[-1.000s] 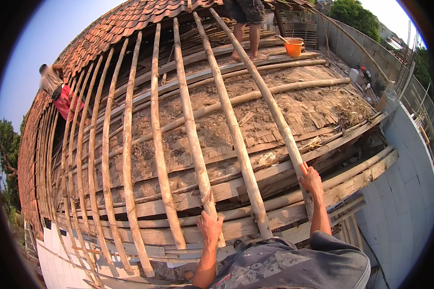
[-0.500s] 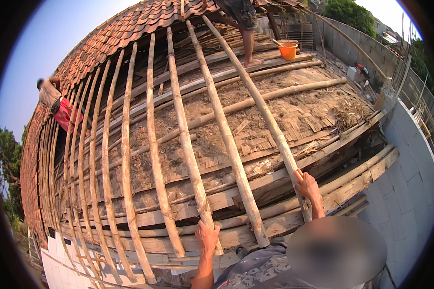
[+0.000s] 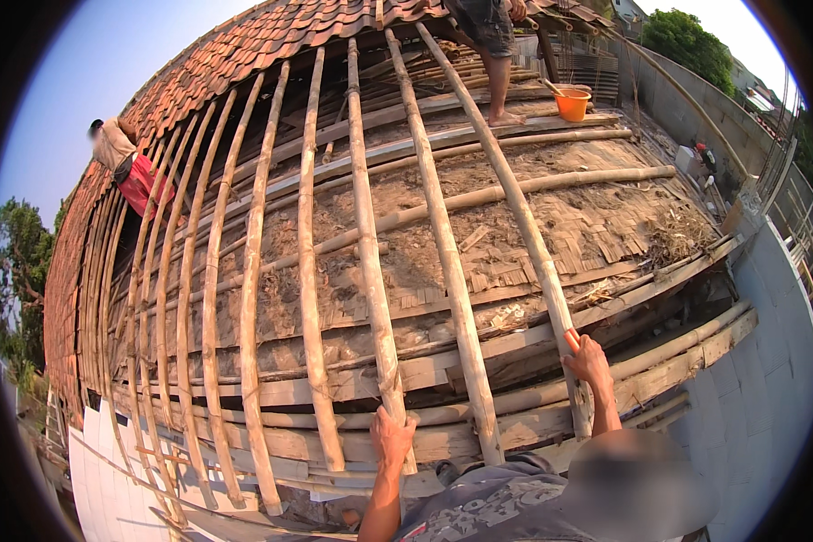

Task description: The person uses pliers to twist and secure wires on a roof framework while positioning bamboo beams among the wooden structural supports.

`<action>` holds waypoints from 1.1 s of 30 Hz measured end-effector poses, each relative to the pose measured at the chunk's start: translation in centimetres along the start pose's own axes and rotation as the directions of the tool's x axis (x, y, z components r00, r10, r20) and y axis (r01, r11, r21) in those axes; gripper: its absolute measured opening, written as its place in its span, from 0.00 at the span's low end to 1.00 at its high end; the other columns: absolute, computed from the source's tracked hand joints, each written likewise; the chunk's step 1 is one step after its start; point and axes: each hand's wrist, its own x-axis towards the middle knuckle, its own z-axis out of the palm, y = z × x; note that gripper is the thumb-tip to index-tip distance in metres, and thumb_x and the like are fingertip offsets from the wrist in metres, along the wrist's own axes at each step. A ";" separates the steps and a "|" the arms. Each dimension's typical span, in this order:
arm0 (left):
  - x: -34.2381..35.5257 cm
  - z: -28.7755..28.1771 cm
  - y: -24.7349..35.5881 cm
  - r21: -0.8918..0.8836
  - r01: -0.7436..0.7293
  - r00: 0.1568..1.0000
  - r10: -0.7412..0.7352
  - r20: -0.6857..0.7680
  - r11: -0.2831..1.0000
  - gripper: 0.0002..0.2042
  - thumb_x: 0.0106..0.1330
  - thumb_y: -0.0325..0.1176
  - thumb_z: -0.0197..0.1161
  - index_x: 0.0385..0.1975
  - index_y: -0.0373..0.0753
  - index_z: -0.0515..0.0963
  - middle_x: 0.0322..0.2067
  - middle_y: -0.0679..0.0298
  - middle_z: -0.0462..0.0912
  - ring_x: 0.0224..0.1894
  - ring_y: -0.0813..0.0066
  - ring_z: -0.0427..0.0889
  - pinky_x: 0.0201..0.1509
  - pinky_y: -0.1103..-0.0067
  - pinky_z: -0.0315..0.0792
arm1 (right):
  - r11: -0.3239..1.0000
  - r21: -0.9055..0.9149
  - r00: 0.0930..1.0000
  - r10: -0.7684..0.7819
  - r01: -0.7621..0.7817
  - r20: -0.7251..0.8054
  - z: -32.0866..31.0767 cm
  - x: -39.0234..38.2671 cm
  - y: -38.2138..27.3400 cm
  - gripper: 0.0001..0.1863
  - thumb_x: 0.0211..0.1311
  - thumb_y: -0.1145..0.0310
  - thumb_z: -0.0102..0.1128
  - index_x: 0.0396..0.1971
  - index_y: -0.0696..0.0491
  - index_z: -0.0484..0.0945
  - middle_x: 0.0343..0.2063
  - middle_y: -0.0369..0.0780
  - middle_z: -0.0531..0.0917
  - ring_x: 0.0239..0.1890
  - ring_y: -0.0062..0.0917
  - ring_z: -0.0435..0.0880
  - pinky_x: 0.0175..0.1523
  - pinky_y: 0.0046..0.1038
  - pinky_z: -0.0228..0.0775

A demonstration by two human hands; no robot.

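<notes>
I look down over a roof frame of long bamboo poles running up the slope. My left hand [image 3: 393, 438] grips the lower end of one bamboo pole [image 3: 368, 262] near the middle of the frame. My right hand [image 3: 587, 361] is wrapped around the rightmost bamboo pole [image 3: 506, 181], close to its lower end. Both arms reach up from the bottom edge. The poles lie across horizontal wooden beams [image 3: 533, 334], above a woven mat ceiling [image 3: 596, 226].
Red clay tiles [image 3: 244, 54] cover the top of the roof. A person in red shorts [image 3: 122, 167] crouches on the poles at the left. Another person's legs [image 3: 492, 63] stand at the top beside an orange bucket [image 3: 572, 104]. A grey wall [image 3: 768, 379] runs along the right.
Both hands keep their hold on the same poles and sit slightly lower in view. The view has tilted a little; the person at the left appears lower.
</notes>
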 end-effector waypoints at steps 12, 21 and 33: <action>-0.4 -0.1 -0.4 -0.043 0.009 1.000 -0.010 -0.025 0.999 0.31 0.53 0.40 0.73 0.52 0.28 0.71 0.46 0.39 0.81 0.50 0.39 0.79 0.55 0.56 0.74 | 0.997 0.071 1.000 0.013 -0.015 0.017 0.8 0.7 0.6 0.30 0.46 0.57 0.81 0.40 0.60 0.73 0.39 0.55 0.84 0.46 0.52 0.84 0.50 0.46 0.76; -0.2 0.8 -1.5 -0.069 -0.072 0.992 0.064 -0.109 0.995 0.32 0.52 0.39 0.75 0.53 0.27 0.70 0.45 0.39 0.80 0.50 0.38 0.79 0.55 0.56 0.75 | 0.998 0.053 0.999 0.033 -0.034 0.011 0.6 0.9 0.9 0.31 0.42 0.58 0.82 0.41 0.60 0.74 0.37 0.55 0.84 0.43 0.51 0.85 0.48 0.46 0.76; 0.2 0.8 -0.9 -0.110 -0.037 0.998 0.031 -0.060 0.993 0.33 0.51 0.39 0.76 0.54 0.28 0.70 0.44 0.40 0.79 0.49 0.38 0.78 0.55 0.55 0.75 | 0.997 0.041 0.996 0.065 -0.067 0.060 -0.8 1.1 0.0 0.31 0.41 0.57 0.82 0.40 0.59 0.74 0.37 0.54 0.85 0.42 0.50 0.86 0.46 0.45 0.76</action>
